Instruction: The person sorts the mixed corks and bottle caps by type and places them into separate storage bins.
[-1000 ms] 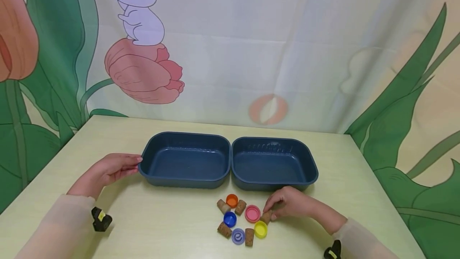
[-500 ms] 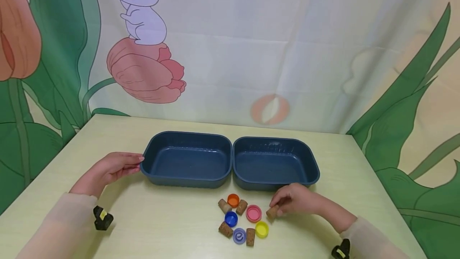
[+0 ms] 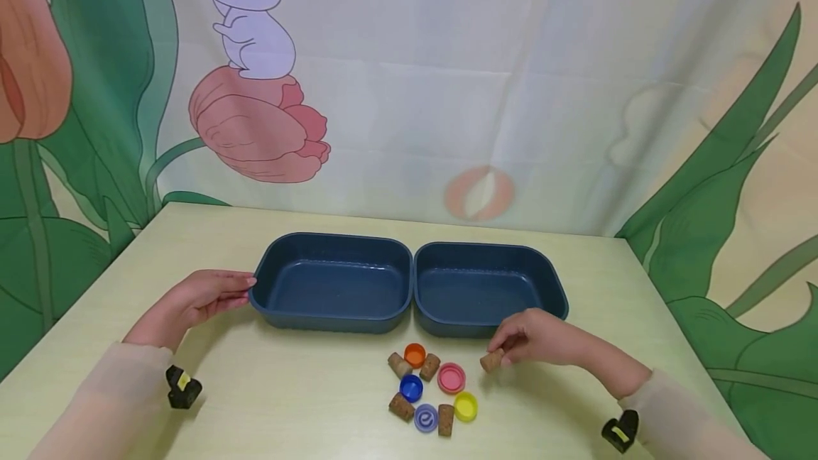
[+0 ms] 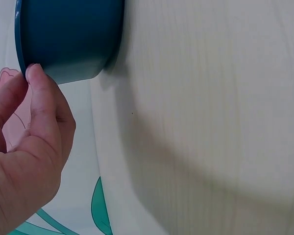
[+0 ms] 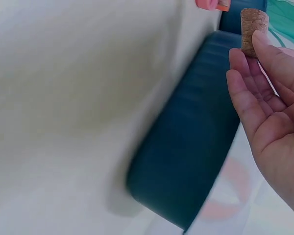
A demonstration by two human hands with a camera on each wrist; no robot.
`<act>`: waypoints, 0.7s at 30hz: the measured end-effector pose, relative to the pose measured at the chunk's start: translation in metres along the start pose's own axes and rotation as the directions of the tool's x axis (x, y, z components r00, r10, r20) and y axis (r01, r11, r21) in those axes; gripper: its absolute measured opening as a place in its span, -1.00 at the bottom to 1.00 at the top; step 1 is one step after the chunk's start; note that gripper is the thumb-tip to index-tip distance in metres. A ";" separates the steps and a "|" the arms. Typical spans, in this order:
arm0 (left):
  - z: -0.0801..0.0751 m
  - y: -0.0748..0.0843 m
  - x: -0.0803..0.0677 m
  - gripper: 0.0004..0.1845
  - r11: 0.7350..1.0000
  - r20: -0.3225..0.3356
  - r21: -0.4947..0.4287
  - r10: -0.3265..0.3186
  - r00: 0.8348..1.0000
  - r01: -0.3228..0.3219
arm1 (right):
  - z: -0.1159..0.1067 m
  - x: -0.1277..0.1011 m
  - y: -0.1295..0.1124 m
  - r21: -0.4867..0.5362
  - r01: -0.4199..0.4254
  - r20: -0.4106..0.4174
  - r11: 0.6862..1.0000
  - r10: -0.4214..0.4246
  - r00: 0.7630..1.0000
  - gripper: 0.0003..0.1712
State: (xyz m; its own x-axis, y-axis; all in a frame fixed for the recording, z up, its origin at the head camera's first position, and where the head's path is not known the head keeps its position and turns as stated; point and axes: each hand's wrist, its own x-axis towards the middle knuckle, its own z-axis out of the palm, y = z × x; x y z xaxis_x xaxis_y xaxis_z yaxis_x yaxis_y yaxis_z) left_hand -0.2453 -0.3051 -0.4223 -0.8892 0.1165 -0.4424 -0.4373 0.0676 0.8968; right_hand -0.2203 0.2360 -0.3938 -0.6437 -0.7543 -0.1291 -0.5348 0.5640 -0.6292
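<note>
My right hand [image 3: 537, 338] pinches a cork [image 3: 491, 361] between thumb and fingers, in front of the right blue bin [image 3: 447, 328]. The right wrist view shows the cork [image 5: 254, 29] upright at the fingertips. At the far side my left hand [image 3: 203, 297] holds the left rim of the left blue bin [image 3: 332, 324], thumb and finger at its edge; the left wrist view shows this grip on the bin [image 4: 71, 39] close up. Both bins stand side by side with nothing inside. Several other corks [image 3: 445, 420] lie on the table, mixed with bottle caps.
In the loose cluster before the bins are an orange cap [image 3: 415, 356], a blue cap [image 3: 411, 388], a pink cap [image 3: 451, 378], a yellow cap [image 3: 465, 407] and a purple cap [image 3: 426, 418]. A printed curtain [image 3: 396, 126] hangs behind the table [image 3: 287, 389].
My right hand has lifted the cork out from between the pink and yellow caps and carried it right and toward the right bin. The left hand has stayed at the left bin's rim.
</note>
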 end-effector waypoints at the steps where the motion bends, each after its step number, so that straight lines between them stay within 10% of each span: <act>1: 0.000 0.000 0.000 -0.77 1.000 0.001 -0.001 0.001 1.000 -0.001 | -0.002 0.000 -0.002 -0.002 -0.007 -0.004 1.000 0.007 1.000 -0.77; 21: 0.000 0.000 0.002 -0.85 1.000 0.013 0.000 0.002 1.000 -0.002 | -0.042 0.015 -0.032 -0.089 -0.083 -0.029 0.993 0.080 0.996 -0.76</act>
State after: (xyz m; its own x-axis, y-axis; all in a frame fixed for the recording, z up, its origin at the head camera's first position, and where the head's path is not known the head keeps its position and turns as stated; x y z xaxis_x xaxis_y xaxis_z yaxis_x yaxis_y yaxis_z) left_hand -0.2473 -0.3051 -0.4232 -0.8883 0.1295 -0.4407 -0.4355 0.0675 0.8976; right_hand -0.2354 0.2208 -0.3437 -0.7000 -0.6966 -0.1571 -0.5263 0.6520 -0.5458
